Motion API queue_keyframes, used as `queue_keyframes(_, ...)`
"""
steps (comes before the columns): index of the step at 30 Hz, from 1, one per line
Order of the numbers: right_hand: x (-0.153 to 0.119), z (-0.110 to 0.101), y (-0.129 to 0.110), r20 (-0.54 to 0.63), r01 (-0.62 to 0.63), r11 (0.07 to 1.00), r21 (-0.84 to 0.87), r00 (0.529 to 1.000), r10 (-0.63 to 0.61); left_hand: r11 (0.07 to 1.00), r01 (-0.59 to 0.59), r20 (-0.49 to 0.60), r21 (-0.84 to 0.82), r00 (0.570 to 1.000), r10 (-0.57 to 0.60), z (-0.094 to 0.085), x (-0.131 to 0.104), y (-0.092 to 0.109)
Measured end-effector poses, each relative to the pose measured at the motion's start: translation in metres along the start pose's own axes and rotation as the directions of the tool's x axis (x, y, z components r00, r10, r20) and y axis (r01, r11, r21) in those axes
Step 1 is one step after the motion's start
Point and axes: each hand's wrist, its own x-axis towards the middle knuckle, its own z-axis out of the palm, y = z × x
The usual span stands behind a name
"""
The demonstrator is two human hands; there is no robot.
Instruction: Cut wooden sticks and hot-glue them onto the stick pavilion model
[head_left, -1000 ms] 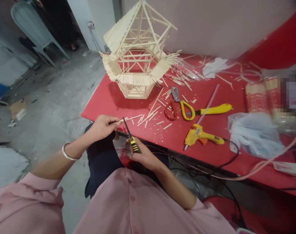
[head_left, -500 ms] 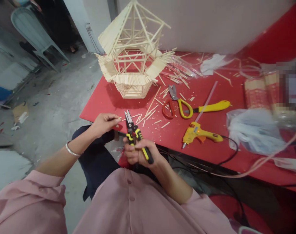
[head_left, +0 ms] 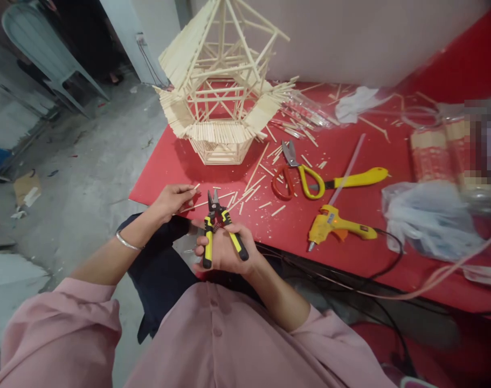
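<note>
At the table's near edge, my left hand (head_left: 173,202) pinches a small wooden stick (head_left: 196,186) between thumb and fingers. My right hand (head_left: 228,250) is wrapped round black-and-yellow pliers (head_left: 216,208). Their jaws point away from me and stand apart, with the handles spread and nothing between the jaws. Another thin stick (head_left: 207,204) runs from under my left fingers towards the pliers; whether the hand touches it I cannot tell. Beyond both hands stands a pagoda-like model (head_left: 219,132) built of wooden sticks, partly covered with stick panels.
On the red table (head_left: 156,175) lie cut stick pieces (head_left: 265,205), scissors (head_left: 291,170) with red and yellow handles, a yellow-handled knife (head_left: 360,178), a yellow glue gun (head_left: 336,225) with its cable, and a plastic bag (head_left: 427,215). A chair (head_left: 47,54) stands at the far left.
The pliers' jaws and handles have spread apart as my right hand loosened its fingers. My left hand has shifted slightly, and its small stick now points up more.
</note>
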Motion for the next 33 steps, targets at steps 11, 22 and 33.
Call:
queue_keyframes(11,-0.058,0.003,0.008,-0.323,0.233,0.882,-0.409,0.867,-0.379,0.579,-0.600,0.149,0.552,0.754,0.640,-0.002,0.026,-0.014)
queue_keyframes(22,-0.068,-0.025,0.020,-0.338,0.224,0.846,-0.484,0.844,-0.417,0.248,-0.778,0.274,0.578,0.471,0.838,0.006,0.067,-0.038)
queue_keyframes(33,-0.062,-0.031,0.015,-0.355,0.091,0.801,-0.592,0.862,-0.361,0.247,-0.788,0.309,0.564,0.478,0.822,0.010,0.067,-0.036)
